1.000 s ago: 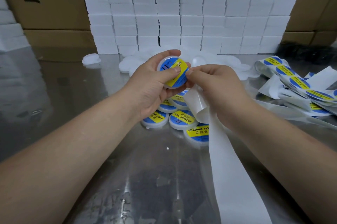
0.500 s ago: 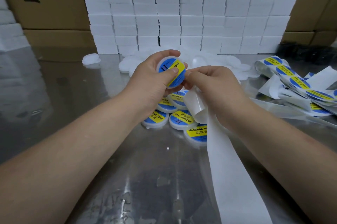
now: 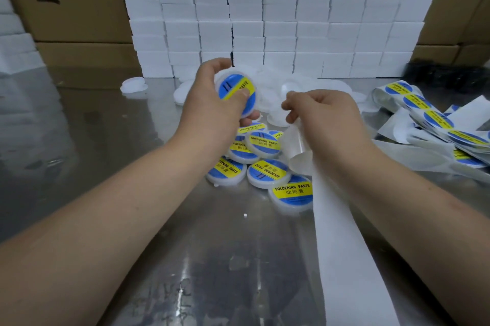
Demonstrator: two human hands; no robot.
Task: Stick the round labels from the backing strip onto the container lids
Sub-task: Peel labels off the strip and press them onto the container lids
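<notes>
My left hand (image 3: 212, 108) grips a white round lid (image 3: 234, 93) with a blue and yellow label stuck on it, thumb pressing on the label face. My right hand (image 3: 318, 113) pinches the white backing strip (image 3: 342, 233), which curls under the hand and trails toward the near edge. The two hands are apart. Below them lies a pile of labelled lids (image 3: 262, 156) on the metal table. Several bare white lids (image 3: 278, 87) lie behind the hands.
A strip with unused round labels (image 3: 424, 113) lies crumpled at the right. A wall of small white boxes (image 3: 278, 20) stands at the back, with cardboard cartons (image 3: 69, 2) left and right. A lone white lid (image 3: 134, 85) sits at the back left.
My right hand has pulled away from the lid to the right with the backing strip. The left hand has turned the labelled lid slightly left and keeps holding it.
</notes>
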